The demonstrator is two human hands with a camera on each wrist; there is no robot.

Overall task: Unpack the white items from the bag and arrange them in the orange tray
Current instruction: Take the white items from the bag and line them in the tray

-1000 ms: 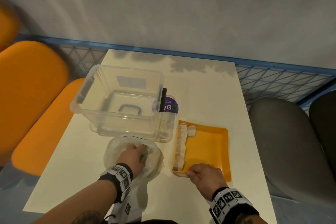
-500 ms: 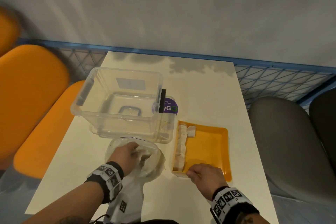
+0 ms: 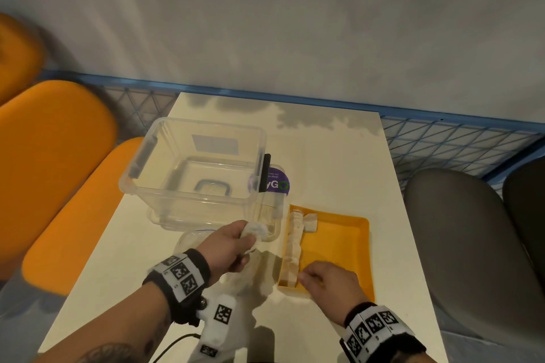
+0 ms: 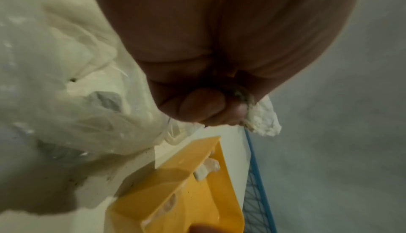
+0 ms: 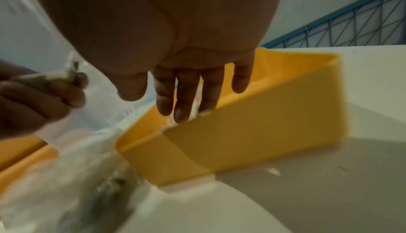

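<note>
My left hand (image 3: 244, 240) is raised above the clear plastic bag (image 3: 188, 242) and pinches a crumpled white item (image 3: 256, 228), just left of the orange tray (image 3: 348, 247). In the left wrist view the white item (image 4: 263, 120) sticks out past the curled fingers (image 4: 204, 108), with the bag (image 4: 66, 106) to the left and the tray (image 4: 186, 198) below. Several white items (image 3: 295, 242) lie in a column along the tray's left wall. My right hand (image 3: 308, 277) rests at the tray's near-left corner, its straight fingers (image 5: 182, 104) touching the tray's rim (image 5: 252, 124).
A large clear plastic bin (image 3: 194, 168) stands behind the bag, on a lid with a purple label (image 3: 277, 183). The white table (image 3: 333, 162) ends at a blue mesh rail (image 3: 442, 138). Orange seats (image 3: 59, 174) lie left, grey seats (image 3: 460, 233) right.
My left hand has come up out of the bag, moving right toward the tray with a white item in its fingers. The right hand has stayed at the tray's corner.
</note>
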